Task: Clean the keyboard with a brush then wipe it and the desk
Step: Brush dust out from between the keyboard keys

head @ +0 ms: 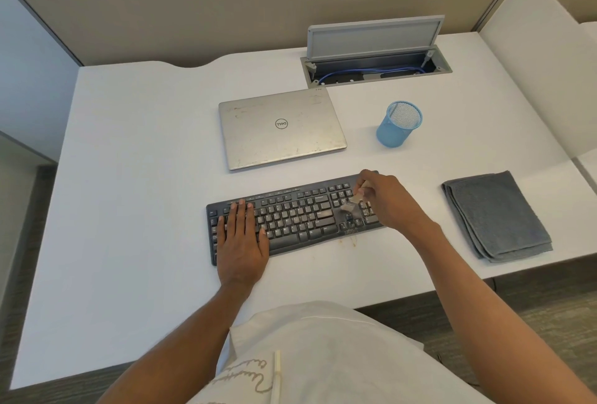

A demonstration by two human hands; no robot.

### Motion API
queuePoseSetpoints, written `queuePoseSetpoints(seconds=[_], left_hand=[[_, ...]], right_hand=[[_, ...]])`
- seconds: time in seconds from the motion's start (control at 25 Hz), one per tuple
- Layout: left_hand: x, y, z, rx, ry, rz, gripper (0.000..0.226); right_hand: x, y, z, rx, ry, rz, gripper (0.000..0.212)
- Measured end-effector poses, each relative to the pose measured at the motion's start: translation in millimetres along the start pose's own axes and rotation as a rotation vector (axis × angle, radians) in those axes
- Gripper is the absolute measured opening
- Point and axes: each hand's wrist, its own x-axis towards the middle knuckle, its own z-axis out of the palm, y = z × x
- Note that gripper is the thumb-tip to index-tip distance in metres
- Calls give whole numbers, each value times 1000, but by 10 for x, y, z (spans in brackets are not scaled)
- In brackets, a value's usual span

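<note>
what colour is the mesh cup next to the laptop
Light blue; the mesh cup shows best in the head view, the only one here.

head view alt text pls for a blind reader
A right hand holds a small wooden-handled brush on the right end of a black keyboard; the flat left hand rests on its left end. A folded grey cloth lies right of it on the white desk.

Black keyboard (290,219), grey cloth (497,216), blue mesh cup (399,125), white desk (129,177).

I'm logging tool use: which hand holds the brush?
The right hand grips the brush over the right end of the keyboard. The left hand lies flat, fingers straight, on the left end, holding nothing.
</note>
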Motion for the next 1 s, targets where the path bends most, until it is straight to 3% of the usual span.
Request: queuePoseSetpoints(seconds=[0.16, 0.36, 0.44, 0.64, 1.0], left_hand=[[-6, -2, 0, 8, -2, 2, 66], [1, 1, 9, -1, -4, -1, 65], [2, -3, 9, -4, -3, -2, 65], [-3, -2, 1, 0, -6, -3, 65], [-5, 7, -2, -1, -2, -6, 64]], right_hand=[[-14, -91, 124, 69, -60, -20, 28], [-23, 35, 41, -109, -42, 80, 20], [-40, 38, -9, -160, 4, 100, 14], [-129, -146, 178, 65, 195, 88, 16], [-284, -30, 312, -28, 101, 147, 21]])
